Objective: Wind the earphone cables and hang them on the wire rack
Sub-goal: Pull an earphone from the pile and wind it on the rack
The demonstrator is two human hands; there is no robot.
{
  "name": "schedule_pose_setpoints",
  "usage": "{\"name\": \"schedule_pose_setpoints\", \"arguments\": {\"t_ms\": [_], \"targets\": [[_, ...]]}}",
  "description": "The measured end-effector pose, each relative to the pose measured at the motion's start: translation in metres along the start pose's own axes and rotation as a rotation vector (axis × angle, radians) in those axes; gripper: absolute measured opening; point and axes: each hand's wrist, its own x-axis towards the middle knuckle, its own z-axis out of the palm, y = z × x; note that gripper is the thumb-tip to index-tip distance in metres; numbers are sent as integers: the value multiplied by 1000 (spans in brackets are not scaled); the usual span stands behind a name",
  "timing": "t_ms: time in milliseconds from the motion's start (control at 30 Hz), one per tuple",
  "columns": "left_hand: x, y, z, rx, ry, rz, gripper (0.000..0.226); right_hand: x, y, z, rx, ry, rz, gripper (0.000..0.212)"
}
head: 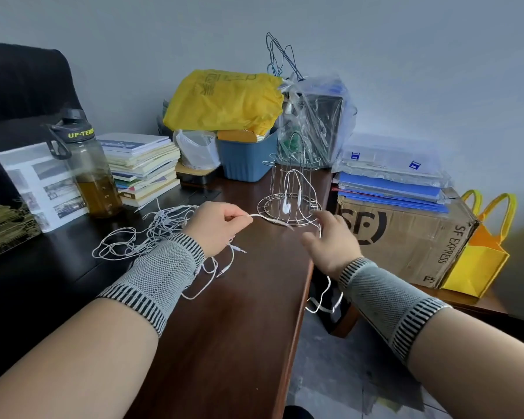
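A silver wire rack point(289, 189) stands on the brown desk near its right edge, with one white earphone set point(286, 205) hanging inside it. My left hand point(215, 228) pinches a white earphone cable point(266, 219) that stretches toward the rack. Just right of the rack's base, my right hand point(330, 243) holds the same cable with curled fingers, and the rest dangles off the desk edge point(324, 300). A tangle of white cables point(146, 234) lies on the desk behind my left wrist, with two jack plugs point(233, 258) beside it.
A dark water bottle point(88, 170), a stack of books point(142, 167), a blue bin point(247, 158) under a yellow bag and plastic bags crowd the back of the desk. A cardboard box point(406, 234) with blue folders and a yellow tote point(481, 252) stand to the right.
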Motion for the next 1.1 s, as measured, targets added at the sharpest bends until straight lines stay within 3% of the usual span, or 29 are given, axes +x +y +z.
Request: {"name": "schedule_pose_setpoints", "arguments": {"t_ms": [67, 133, 200, 300, 400, 567, 633, 667, 733, 800, 833, 900, 1033, 1100], "targets": [[-2, 11, 3, -15, -46, 53, 11, -8, -17, 8, -5, 10, -218, 65], [-3, 19, 6, -15, -83, 93, 12, -10, -30, 16, -24, -16, -367, 51], [-3, 22, 3, -32, -90, 91, 12, -10, -38, 17, 39, -43, -325, 25], [-5, 15, -8, -108, -54, -12, 13, -4, -28, 7, 198, -1, -140, 35], [-6, -1, -15, -237, -23, -122, 15, -1, -12, -1, 204, 60, -51, 36], [-5, -3, -7, -346, -42, -146, 16, -3, -11, 4, 126, -43, -61, 18], [-3, 5, -1, -336, -67, -115, 14, -6, -18, 8, 153, -105, -166, 53], [-2, 9, 2, -349, -77, -98, 13, -8, -22, 11, 180, -130, -219, 59], [2, 15, 8, -376, -94, -63, 13, -11, -27, 16, 273, -192, -287, 47], [4, 21, 12, -360, -105, -41, 14, -11, -29, 16, 379, -198, -240, 19], [6, 23, 13, -353, -105, -34, 16, -9, -26, 14, 417, -174, -203, 16], [10, 24, 16, -343, -134, -43, 21, -8, -22, 8, 478, -143, -141, 20], [16, 23, 25, -278, -354, -136, 26, -3, -9, -2, 436, -122, -60, 41], [24, 22, 30, -244, -321, -134, 24, 4, 0, -2, 346, -76, -60, 47]]}}
